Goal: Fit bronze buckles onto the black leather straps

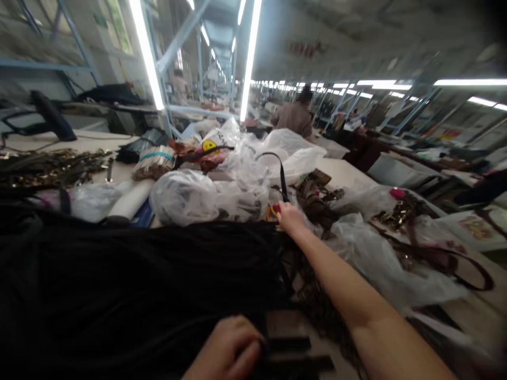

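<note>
My right hand (292, 217) is stretched forward, its fingers closed at the lower end of a thin black strap (282, 177) that arcs up over the plastic bags. Right beside those fingers is a small red and orange object (273, 212), too blurred to name. Nearer to me, my left hand (227, 348) is curled at the edge of a large heap of black straps (138, 285). Something dark shows at its fingertips, but I cannot make out what it is. Dark strip ends (289, 344) lie just right of this hand.
Crumpled clear plastic bags (186, 195) cover the table's middle. A banded bundle of strips (154, 161) and a white roll (130, 200) sit to the left, near brass-coloured metal pieces (51, 166). More bags (368, 248) and a brown strap (447, 256) lie right. A person (293, 119) is farther back.
</note>
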`<state>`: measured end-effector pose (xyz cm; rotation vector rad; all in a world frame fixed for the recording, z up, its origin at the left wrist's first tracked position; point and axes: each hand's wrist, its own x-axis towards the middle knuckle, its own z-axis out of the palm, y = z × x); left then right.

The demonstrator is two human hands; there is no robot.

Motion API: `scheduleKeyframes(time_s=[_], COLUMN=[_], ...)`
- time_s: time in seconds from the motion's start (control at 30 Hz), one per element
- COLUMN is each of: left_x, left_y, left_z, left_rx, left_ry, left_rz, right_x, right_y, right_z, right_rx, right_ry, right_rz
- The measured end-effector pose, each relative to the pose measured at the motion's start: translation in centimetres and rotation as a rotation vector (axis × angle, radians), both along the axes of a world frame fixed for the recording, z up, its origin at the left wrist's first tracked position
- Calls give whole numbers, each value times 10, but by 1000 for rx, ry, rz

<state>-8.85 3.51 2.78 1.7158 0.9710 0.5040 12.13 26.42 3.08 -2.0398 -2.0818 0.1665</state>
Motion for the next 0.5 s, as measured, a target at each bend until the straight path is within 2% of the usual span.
scheduleKeyframes(time_s=[0.03, 0.07, 0.13, 0.2, 0.27, 0.37, 0.5], left_x=[1, 3, 7, 14, 21, 28, 22], left_y=[0, 0, -1, -3, -7, -17, -34], left_z=[0, 0, -2, -4, -8, -19, -36], left_rx=[42, 70, 69, 41, 39, 92, 286], left_ry=[50, 75, 75, 55, 29, 8, 110], left_rz=[113, 140, 151, 147, 140, 155, 197], right_x=[3, 5, 7, 4, -4, -17, -27], right_y=[-26, -56, -125, -192, -243, -278, -289], right_z=[3, 5, 6, -1, -15, -39, -57], right_rx=[9, 26, 80, -12, -165, -231, -281], right_ry=[18, 55, 348, 637, 866, 1147, 1468], right_rz=[22, 69, 253, 260, 229, 78, -148])
